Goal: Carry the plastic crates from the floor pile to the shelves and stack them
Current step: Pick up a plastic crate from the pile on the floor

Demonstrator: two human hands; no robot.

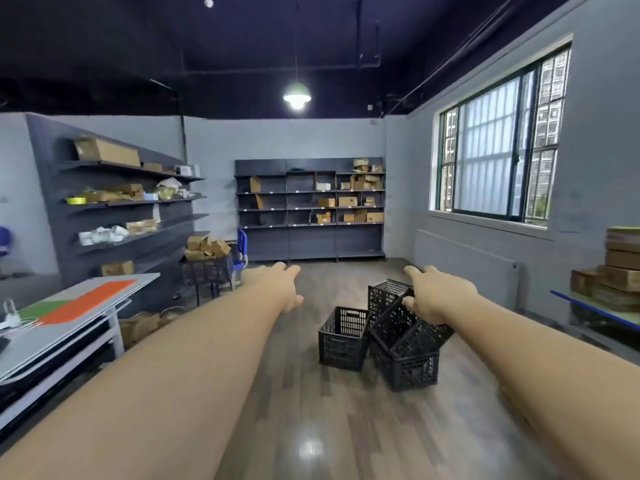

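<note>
right hand hides part of tilted crate; rear crate half-hidden; cardboard stack cut off

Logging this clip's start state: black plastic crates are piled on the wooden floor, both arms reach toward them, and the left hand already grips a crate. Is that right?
Not quite. In the head view the left hand is open in the air, holding nothing and clear of the black plastic crates. The rest stands: the crates are piled on the wooden floor and both arms reach toward them.
</note>
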